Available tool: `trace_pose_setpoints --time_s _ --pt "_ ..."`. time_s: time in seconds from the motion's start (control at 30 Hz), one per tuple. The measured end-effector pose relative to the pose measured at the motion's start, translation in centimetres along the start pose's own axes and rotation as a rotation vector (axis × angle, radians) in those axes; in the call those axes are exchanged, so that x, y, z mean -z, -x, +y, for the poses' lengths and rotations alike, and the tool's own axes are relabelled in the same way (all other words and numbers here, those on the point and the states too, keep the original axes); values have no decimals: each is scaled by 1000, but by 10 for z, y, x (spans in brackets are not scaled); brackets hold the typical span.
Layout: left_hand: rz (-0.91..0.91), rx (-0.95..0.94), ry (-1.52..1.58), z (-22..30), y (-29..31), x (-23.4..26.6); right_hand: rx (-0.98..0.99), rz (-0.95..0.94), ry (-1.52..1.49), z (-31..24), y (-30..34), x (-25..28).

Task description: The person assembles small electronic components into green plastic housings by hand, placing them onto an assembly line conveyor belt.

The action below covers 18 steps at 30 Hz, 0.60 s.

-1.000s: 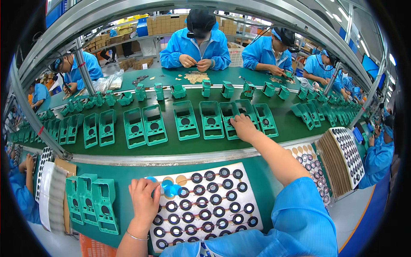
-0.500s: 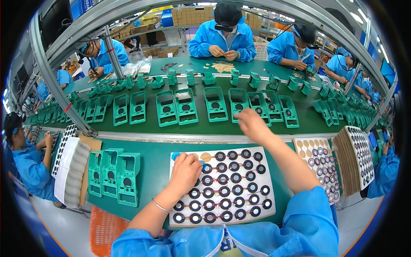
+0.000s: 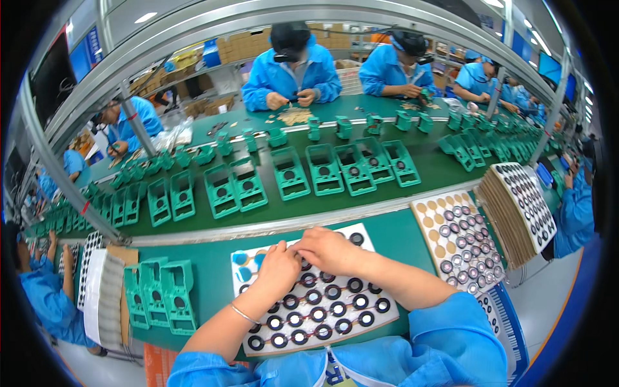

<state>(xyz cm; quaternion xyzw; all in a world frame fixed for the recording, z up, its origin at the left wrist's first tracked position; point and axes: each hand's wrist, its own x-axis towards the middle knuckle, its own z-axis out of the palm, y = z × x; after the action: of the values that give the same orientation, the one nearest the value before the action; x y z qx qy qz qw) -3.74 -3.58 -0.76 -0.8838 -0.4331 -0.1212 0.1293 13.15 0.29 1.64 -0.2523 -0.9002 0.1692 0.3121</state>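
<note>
A white foam sheet lies before me, with rows of black-rimmed discs that look like small speakers, pale in the centre and linked by thin reddish wires. Over its upper part my left hand and my right hand meet, fingertips pinched together. Whatever is between the fingers is hidden. Blue round patches show at the sheet's upper left corner, beside my left hand. Three green plastic housings stand on the table to the left, each with a dark disc inside.
Beyond a metal rail, green housings line a dark green belt. At right lie a second disc sheet and a stack of sheets. An orange basket is below the table. Co-workers in blue sit across and at both sides.
My right hand has come back from the housings on the belt to meet my left hand over the sheet. More blue patches show at the sheet's corner. The view has shifted and tilted.
</note>
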Motion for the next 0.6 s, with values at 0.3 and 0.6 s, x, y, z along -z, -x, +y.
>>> trace_pose_setpoints --time_s 0.3,0.6 --pt "-257 261 613 -25 -2 5 -128 -91 -142 15 6 -2" --pt "101 639 1195 -16 19 36 -420 -329 -459 25 3 -6"
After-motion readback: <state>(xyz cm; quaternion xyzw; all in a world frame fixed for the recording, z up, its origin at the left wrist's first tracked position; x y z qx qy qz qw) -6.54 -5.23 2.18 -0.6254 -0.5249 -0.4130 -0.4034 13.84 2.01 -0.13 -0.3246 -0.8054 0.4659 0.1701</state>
